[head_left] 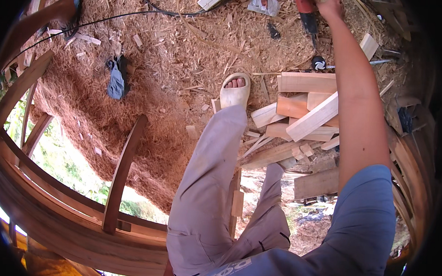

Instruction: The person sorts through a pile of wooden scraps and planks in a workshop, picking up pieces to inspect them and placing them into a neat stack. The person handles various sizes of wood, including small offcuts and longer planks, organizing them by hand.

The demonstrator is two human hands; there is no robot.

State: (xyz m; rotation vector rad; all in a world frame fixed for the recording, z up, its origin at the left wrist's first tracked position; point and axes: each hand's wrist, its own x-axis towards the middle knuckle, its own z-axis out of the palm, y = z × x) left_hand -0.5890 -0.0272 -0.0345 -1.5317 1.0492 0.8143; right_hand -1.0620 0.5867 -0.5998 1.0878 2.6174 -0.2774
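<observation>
My right arm stretches far forward, with my right hand [331, 9] at the top edge of the view. Its fingers are curled at a pale tan piece, mostly cut off by the frame, so I cannot make out what it is. Just left of that hand lies a red and black power tool [308, 19], its tip pointing toward me. Below the tool is a small round black thing with a white swirl [319, 63]. Cut wooden boards [308, 82] lie in a loose pile under my forearm, one pale plank [313, 118] slanting across the top. My left hand is out of view.
Shavings cover the ground [185, 54]. A black cable [123, 17] crosses the far side. A dark plastic bag [118, 78] lies left, below another person's leg [45, 15]. Curved timber framing [72, 225] runs along the near left. My sandalled foot [235, 92] stands beside the boards.
</observation>
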